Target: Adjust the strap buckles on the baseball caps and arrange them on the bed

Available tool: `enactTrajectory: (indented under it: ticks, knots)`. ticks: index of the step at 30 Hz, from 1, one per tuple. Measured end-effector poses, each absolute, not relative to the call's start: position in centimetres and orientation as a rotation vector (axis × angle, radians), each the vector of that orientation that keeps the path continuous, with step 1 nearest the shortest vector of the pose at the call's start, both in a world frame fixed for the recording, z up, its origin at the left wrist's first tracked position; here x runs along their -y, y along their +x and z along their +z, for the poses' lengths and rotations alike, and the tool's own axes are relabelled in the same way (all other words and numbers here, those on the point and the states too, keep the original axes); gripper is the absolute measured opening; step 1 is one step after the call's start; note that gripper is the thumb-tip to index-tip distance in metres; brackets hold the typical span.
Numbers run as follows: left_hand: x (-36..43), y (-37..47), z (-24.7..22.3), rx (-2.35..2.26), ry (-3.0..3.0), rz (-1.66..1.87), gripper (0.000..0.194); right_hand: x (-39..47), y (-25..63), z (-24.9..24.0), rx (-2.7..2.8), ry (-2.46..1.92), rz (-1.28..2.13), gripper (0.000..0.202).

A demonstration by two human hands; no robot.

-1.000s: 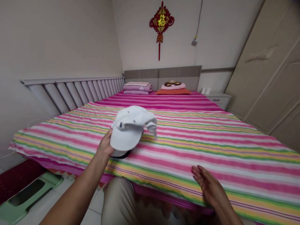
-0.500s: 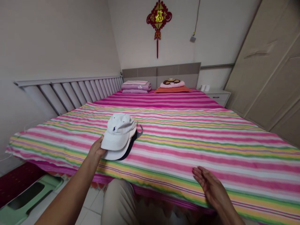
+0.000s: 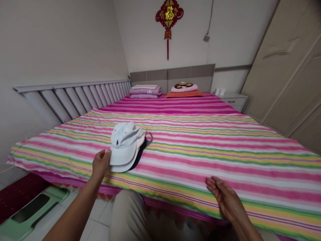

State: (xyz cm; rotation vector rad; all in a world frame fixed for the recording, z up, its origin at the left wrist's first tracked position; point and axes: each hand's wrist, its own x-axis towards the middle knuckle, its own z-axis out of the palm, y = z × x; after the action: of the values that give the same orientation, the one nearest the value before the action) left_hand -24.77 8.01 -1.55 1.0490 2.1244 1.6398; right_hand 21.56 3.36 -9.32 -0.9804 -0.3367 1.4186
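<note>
A white baseball cap (image 3: 124,155) with a small dark logo lies on top of another pale cap and a dark cap, all stacked on the striped bedspread (image 3: 180,157). The lower caps show only at their brims, and a grey strap sticks out on the right. At the left edge of the top brim is my left hand (image 3: 100,163), its thumb by the brim and its fingers loosely bent, apart from the thumb. My right hand (image 3: 227,197) hovers over the front of the bed, open, palm turned inward, holding nothing.
Folded purple bedding (image 3: 145,91) and a pink pillow (image 3: 184,88) on an orange one lie by the headboard (image 3: 173,75). A padded rail (image 3: 75,98) runs along the left. A green stool (image 3: 32,211) stands at lower left, a white nightstand (image 3: 233,100) at back right.
My left hand has loosened from the brim and drawn slightly left and down. The top cap has tipped a little left and lower on the stack. My right hand has hardly moved.
</note>
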Motion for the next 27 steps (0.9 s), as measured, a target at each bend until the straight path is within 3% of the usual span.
enactTrajectory:
  ticks: [3,7,11,27]
  knots:
    - [-7.3,-23.3,-2.0,-2.340,1.723,1.448,0.080,-3.3,21.5,-9.2,0.354,-0.986,1.406,0.037]
    - [-6.9,-21.7,-4.0,-2.417,2.377,0.910,0.096,-3.3,21.4,-9.1,0.367,-0.993,1.398,0.034]
    - [-6.9,-21.7,-5.6,-2.418,2.510,0.722,0.093,-3.3,21.4,-9.3,0.393,-0.991,1.391,0.033]
    - [-7.9,-22.3,-5.8,-2.318,2.678,0.697,0.073,-3.1,21.2,-9.2,0.411,-1.005,1.359,0.033]
